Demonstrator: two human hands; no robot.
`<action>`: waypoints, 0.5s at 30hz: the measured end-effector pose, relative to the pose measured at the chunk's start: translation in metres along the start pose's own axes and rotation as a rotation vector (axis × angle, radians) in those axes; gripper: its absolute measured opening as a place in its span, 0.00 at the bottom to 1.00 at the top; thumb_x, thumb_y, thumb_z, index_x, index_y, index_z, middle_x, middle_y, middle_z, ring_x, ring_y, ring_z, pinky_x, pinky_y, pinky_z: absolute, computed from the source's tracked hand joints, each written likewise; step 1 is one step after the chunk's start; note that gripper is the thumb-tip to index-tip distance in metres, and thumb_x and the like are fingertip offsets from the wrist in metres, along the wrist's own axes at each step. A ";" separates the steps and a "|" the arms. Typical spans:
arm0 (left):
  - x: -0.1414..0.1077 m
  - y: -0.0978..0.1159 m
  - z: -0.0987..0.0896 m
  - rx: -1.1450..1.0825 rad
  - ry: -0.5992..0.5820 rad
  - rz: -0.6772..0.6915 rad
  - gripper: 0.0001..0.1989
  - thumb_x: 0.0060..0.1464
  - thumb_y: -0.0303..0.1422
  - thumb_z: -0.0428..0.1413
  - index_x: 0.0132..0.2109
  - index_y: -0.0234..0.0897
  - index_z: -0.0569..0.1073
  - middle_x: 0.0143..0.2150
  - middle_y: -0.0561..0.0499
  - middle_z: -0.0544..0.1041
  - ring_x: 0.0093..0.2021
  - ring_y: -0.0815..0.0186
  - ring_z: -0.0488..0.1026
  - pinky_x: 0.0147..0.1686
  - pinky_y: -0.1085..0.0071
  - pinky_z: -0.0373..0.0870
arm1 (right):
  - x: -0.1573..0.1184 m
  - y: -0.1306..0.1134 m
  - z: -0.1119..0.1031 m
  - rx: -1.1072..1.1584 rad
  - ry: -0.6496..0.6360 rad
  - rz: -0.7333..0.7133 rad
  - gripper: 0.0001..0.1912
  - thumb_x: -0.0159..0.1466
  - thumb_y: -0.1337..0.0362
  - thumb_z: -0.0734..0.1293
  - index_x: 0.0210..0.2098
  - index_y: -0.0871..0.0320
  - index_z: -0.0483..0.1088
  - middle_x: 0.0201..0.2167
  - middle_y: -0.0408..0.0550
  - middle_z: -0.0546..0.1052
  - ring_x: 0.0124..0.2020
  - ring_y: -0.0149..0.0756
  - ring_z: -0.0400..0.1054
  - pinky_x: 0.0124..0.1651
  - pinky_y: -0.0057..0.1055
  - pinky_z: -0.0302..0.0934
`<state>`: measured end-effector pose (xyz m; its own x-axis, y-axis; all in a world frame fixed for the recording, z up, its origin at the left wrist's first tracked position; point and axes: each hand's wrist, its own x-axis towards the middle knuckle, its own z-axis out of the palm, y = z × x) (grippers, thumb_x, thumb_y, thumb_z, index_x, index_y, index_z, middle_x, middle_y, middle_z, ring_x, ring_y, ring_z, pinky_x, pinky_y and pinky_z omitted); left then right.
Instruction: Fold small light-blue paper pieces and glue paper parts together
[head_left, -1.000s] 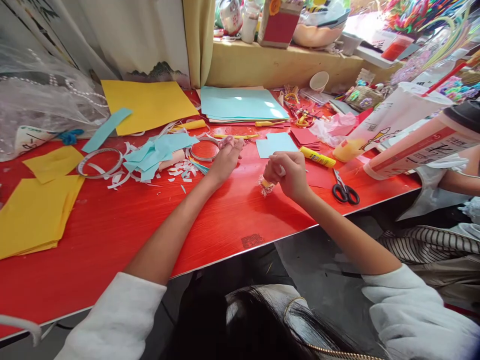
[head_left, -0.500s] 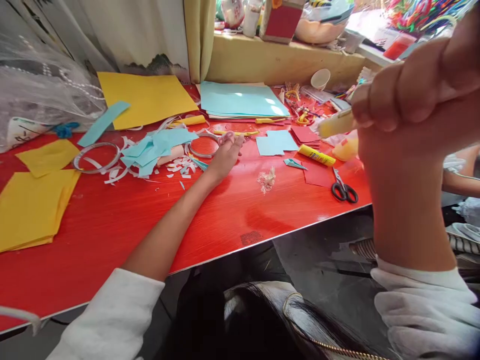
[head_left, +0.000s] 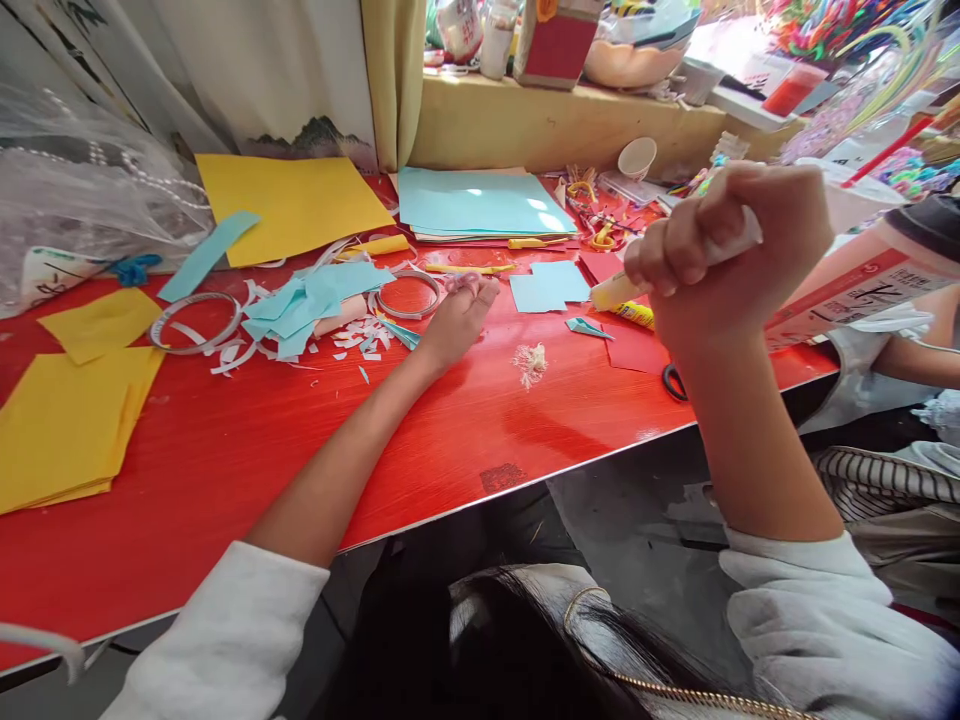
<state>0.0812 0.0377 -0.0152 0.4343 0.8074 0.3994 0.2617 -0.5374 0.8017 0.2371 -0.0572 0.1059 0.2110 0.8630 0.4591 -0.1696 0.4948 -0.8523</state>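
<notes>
My right hand is raised over the right part of the table, its fingers wrapped round a pale translucent tube. The tube's yellowish end points down and left, and its whitish other end shows above my thumb side. My left hand is low over the red table, fingers curled round a small pinkish thing too small to name. Left of that hand lies a roll of tape. Blue paper squares and a folded blue paper piece lie between my hands.
Yellow sheets, blue scraps and another tape roll lie left. A yellow glue stick, red paper and partly hidden scissors are beneath my right arm. A tuft of fibre sits mid-table. Another person's arm shows at right.
My right hand has moved left, away from the camera and slightly down with the tube, now covering much of the scissors. A large printed cup has come into view behind it. My left hand barely shifts.
</notes>
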 end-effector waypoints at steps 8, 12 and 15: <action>-0.019 0.014 0.005 0.283 -0.178 0.198 0.16 0.57 0.25 0.42 0.47 0.34 0.70 0.46 0.48 0.71 0.48 0.65 0.65 0.54 0.66 0.58 | 0.014 0.034 -0.038 0.211 0.047 0.214 0.18 0.50 0.63 0.61 0.13 0.55 0.46 0.08 0.36 0.45 0.12 0.25 0.38 0.19 0.30 0.38; -0.029 0.020 0.011 0.421 -0.260 0.210 0.27 0.51 0.18 0.41 0.53 0.43 0.69 0.47 0.48 0.68 0.50 0.61 0.62 0.49 0.61 0.58 | 0.035 0.048 -0.045 0.324 0.041 0.254 0.18 0.51 0.64 0.59 0.14 0.56 0.44 0.08 0.36 0.44 0.12 0.24 0.38 0.20 0.29 0.37; -0.031 0.027 0.018 0.492 -0.321 0.219 0.30 0.47 0.16 0.42 0.53 0.48 0.69 0.50 0.49 0.67 0.53 0.58 0.59 0.50 0.59 0.56 | 0.048 0.056 -0.044 0.341 0.021 0.271 0.18 0.50 0.63 0.61 0.15 0.56 0.45 0.09 0.36 0.45 0.14 0.24 0.37 0.21 0.29 0.39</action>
<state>0.0904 -0.0057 -0.0143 0.7403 0.5934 0.3161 0.4702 -0.7930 0.3873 0.2802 0.0078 0.0693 0.1345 0.9657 0.2221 -0.5292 0.2595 -0.8078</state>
